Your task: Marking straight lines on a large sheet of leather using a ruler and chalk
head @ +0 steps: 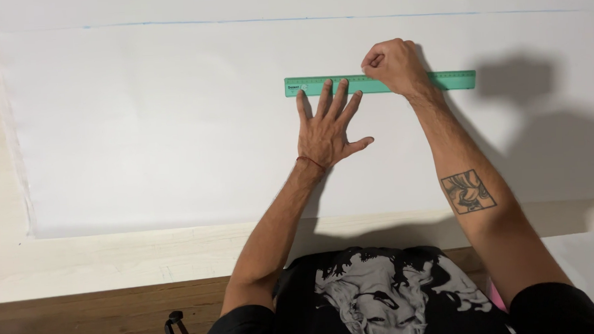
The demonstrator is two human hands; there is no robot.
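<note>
The green ruler (380,83) lies flat on a large white sheet (142,127) spread over the pale tabletop (81,263), well below a faint blue line (237,20) near the sheet's far edge. The left hand (325,129) is splayed wide, all fingers (325,97) extended, gripping nothing, the tips pressing the ruler's near edge. The right hand (393,66) is curled into a tight fist over the ruler's far edge; whether it pinches a marking tool, I cannot tell. With only 1 hand pinning the left half, the unheld right end could likely pivot and skew any line.
</note>
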